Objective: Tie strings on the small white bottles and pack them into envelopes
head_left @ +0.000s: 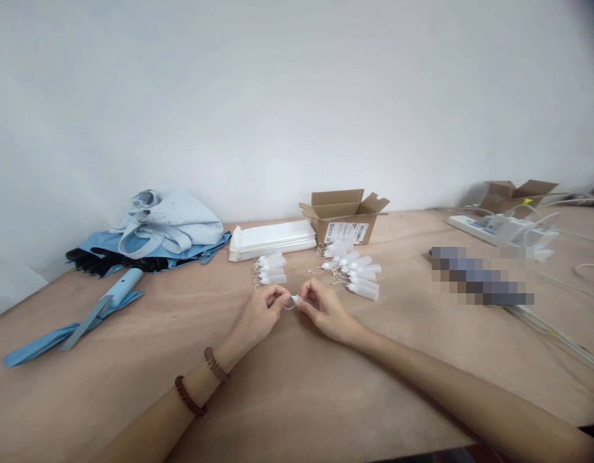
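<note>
Over the middle of the table, both hands meet at a small white squeeze bottle (295, 298) with a thin string hanging under it. My right hand (325, 312) is closed around the bottle's body, which the fingers mostly hide. At the nozzle end, my left hand (266, 310) pinches the tip or its string; I cannot tell which. Ahead of my left hand lies a small row of similar bottles (272, 262) with white strings. A looser group of translucent bottles (363, 288), also with strings, spreads out ahead of my right hand.
A stack of flat white boxes (275, 236) lies beside an open cardboard box (342, 222). To the left are a blue umbrella (156, 235) and its handle (125, 286). A power strip (470, 226), cables, another carton (506, 196) and a blurred-out object (475, 276) are on the right.
</note>
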{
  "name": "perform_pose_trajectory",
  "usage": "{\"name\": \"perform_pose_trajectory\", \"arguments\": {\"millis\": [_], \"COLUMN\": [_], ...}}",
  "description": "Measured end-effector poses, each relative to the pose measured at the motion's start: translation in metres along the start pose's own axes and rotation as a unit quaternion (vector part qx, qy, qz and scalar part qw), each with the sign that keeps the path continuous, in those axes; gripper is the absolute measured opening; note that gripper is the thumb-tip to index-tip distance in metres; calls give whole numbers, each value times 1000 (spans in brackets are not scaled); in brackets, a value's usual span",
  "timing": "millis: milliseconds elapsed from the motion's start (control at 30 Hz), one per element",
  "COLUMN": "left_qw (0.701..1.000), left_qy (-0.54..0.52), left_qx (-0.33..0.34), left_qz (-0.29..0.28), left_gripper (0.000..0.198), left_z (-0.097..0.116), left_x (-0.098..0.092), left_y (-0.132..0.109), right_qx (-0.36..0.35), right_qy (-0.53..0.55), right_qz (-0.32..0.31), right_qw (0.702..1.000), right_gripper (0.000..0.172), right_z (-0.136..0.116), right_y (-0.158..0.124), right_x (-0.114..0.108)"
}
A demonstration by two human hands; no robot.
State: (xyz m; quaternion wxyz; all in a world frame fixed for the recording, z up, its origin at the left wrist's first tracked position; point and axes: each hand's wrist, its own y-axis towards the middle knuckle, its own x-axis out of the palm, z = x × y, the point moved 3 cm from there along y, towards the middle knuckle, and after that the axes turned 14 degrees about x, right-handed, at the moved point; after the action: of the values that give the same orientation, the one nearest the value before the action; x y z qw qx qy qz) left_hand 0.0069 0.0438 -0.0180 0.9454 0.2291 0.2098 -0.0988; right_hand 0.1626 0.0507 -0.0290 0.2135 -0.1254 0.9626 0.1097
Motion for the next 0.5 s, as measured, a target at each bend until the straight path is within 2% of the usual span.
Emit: {"name": "perform_pose_trajectory", "arguments": {"millis": [300, 500], "left_qw": [995, 994], "left_qy": [-74, -76], "left_qx": [-44, -33], "left_qz": [56, 71], "left_gripper": [22, 26], "left_z": [-2, -2], "left_x": [0, -1], "left_y": [3, 3], "right_qx": [-24, -30], "right_qy": [27, 31], "right_qz": [38, 39], "right_qw": [999, 998], "right_gripper": [11, 10], "right_z": [1, 0], "right_y": [3, 3], "right_x": [-2, -2]}}
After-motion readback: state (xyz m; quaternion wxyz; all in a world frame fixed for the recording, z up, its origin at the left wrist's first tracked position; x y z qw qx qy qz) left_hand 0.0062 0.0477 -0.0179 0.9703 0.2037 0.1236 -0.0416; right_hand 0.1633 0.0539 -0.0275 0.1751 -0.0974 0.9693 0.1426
